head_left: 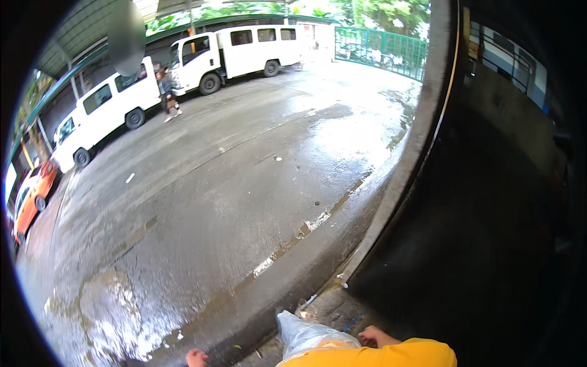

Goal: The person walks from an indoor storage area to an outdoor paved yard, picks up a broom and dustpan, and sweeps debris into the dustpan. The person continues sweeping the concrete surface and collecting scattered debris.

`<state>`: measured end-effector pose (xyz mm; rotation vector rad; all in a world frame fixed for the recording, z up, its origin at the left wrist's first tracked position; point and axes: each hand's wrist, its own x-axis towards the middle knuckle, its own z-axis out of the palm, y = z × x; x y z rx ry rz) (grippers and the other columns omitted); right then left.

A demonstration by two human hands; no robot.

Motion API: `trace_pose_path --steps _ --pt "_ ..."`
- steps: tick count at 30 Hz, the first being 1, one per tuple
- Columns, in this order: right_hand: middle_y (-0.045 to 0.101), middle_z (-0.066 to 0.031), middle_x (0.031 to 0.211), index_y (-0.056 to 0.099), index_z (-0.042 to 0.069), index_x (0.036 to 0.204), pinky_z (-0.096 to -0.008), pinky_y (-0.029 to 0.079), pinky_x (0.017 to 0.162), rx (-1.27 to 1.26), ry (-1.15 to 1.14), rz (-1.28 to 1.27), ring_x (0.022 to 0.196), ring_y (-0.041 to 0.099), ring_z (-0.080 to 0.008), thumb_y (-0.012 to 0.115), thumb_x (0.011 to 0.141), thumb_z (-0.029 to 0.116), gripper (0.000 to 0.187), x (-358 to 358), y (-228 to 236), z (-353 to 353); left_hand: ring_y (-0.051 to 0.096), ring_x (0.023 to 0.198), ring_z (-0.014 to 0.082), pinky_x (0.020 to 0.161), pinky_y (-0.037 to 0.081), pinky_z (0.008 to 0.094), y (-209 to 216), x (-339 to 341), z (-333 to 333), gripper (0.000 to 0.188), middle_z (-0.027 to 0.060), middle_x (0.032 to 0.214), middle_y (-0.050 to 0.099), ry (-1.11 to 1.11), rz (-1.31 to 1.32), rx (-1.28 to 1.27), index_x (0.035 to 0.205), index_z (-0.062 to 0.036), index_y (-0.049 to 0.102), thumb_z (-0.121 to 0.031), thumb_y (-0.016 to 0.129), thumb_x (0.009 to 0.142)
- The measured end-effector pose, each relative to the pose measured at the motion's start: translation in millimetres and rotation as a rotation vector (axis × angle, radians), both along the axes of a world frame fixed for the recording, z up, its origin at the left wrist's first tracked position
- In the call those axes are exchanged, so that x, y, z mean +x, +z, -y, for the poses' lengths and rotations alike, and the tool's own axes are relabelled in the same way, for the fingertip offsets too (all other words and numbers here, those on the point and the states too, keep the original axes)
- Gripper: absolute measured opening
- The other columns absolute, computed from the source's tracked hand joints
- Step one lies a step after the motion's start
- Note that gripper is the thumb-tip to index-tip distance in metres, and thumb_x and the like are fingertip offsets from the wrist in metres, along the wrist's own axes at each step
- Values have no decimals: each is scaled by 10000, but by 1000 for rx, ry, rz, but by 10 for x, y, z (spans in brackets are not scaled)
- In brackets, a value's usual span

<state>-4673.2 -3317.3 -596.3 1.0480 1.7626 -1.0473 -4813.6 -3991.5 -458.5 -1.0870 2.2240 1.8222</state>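
At the bottom edge of the head view, the right hand [372, 336], yellow-sleeved, rests against a clear plastic bag [309, 338]; its grip cannot be told. Only a fingertip of the left hand [196, 358] shows. Supporting the bag from beneath would steady it above the wet pavement [244, 183].

A wet grey asphalt yard [232, 183] gleams in daylight; two white vans [235, 52] and an orange car [30, 196] stand along its far edge under a roof; a green fence [382, 49] closes the back; a dark wall [489, 202], perhaps concrete, rises right.
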Motion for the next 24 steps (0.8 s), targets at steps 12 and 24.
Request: trace_pose_path --steps 12,24 --pt "679 -62 827 644 30 1069 -326 513 588 -246 -117 -678 713 660 -172 646 895 347 361 -5715 475 981 674 756 261 538 493 362 -282 -4404 -605 193 153 860 667 -389 306 -56 989 -27 583 -69 572 801" --pt "697 -142 948 645 -28 1105 -345 539 718 77 -161 -418 774 690 -214 641 866 275 385 -8639 778 217 658 911 285 788 499 469 -842 -7840 -705 181 187 987 687 -1465 419 -736 831 -55 718 -180 601 772"
